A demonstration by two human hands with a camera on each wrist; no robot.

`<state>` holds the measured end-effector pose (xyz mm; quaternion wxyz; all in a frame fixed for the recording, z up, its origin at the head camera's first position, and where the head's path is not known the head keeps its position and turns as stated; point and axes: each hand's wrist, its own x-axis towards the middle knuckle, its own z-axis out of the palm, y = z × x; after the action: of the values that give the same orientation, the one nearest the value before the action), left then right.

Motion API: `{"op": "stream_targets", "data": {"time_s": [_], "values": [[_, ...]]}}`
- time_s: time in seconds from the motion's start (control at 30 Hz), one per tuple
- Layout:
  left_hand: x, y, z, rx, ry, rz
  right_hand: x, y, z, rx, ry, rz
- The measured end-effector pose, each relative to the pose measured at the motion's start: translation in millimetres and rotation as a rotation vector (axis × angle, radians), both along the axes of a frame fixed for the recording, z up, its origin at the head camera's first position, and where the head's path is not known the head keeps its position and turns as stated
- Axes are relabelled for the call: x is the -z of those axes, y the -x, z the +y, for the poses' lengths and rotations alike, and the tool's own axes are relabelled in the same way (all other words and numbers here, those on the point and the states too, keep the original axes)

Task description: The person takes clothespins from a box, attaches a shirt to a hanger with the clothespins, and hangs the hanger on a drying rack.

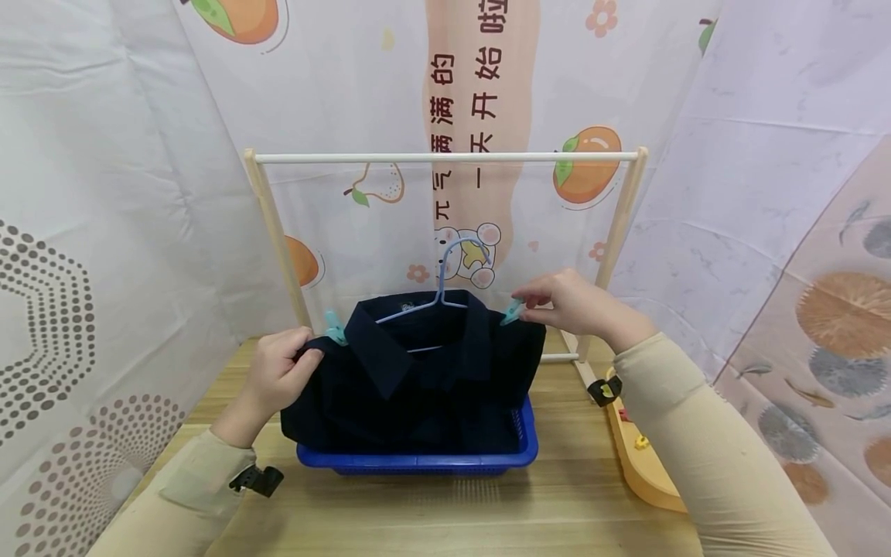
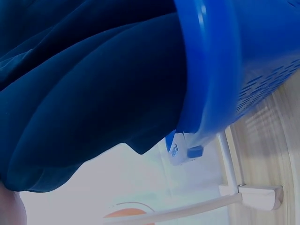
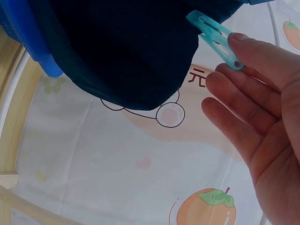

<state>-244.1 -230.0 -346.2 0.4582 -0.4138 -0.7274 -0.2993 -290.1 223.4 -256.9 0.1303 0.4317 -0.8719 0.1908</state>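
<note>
A dark navy collared shirt (image 1: 431, 402) sits bunched over a blue basket (image 1: 418, 462), a light blue hanger (image 1: 445, 267) inside its neck with the hook standing up. My left hand (image 1: 274, 367) grips the cloth at the shirt's left shoulder in the head view, beside a teal clothespin (image 1: 335, 329) clipped there. On the opposite shoulder, my right hand (image 1: 567, 305) pinches a second teal clothespin (image 1: 513, 311). In the right wrist view, the thumb lies on this clothespin (image 3: 216, 40), whose far end meets the shirt's edge (image 3: 140, 61). Only a bit of the left hand (image 2: 10, 206) shows in the left wrist view.
Behind the basket stands a wooden rack with a white crossbar (image 1: 445, 158). To the right lies a yellow tray (image 1: 650, 480) with small coloured pieces, partly hidden by my right arm. Patterned curtains (image 1: 348, 93) surround the wooden table (image 1: 390, 518).
</note>
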Motion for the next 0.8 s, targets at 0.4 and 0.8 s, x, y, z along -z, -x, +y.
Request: {"op": "stream_targets", "data": {"time_s": [0.4,0.8], "values": [[-3.4,-2.9,2.5,0.017,0.004,0.006,-4.0,-0.9,1.3,0.032,-0.004,-0.002],[-4.8,-6.1,5.3,0.038,-0.033,0.017,-3.9,-2.5,5.1,0.051,0.029,0.005]]}}
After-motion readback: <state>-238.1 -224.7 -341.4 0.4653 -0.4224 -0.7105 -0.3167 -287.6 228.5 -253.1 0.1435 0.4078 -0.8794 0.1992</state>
